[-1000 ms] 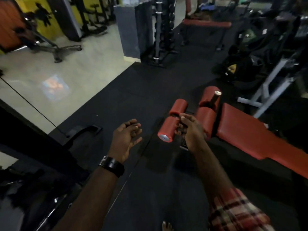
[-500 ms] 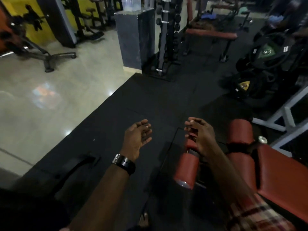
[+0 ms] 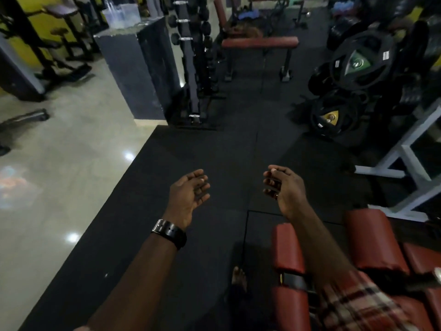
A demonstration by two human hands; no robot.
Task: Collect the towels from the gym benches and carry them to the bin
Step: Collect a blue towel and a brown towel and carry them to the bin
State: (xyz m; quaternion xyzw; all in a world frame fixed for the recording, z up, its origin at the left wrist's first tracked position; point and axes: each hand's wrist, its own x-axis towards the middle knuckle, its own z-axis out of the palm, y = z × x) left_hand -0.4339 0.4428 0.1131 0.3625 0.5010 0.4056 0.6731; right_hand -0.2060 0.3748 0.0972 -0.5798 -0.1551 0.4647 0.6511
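Both of my hands hang in front of me over the black rubber floor and hold nothing. My left hand (image 3: 189, 193), with a black watch at the wrist, has loosely curled fingers. My right hand (image 3: 285, 188) is also relaxed, fingers half bent. A red flat bench (image 3: 260, 41) stands far ahead. A brown cloth-like heap (image 3: 247, 29) lies behind it and a blue towel (image 3: 248, 14) lies further back. A pale blue towel (image 3: 342, 7) shows at the top right. No bin is in view.
A red padded bench with roller pads (image 3: 367, 240) sits at my lower right, under my right arm. A dumbbell rack (image 3: 198, 58) and a grey pillar (image 3: 140, 65) stand ahead left. Weight plates (image 3: 358, 65) and a white frame (image 3: 410, 149) fill the right side.
I have moved forward past the red roller pads, which slid down to the lower right. My right hand has come off the pads, and the far red bench is closer.
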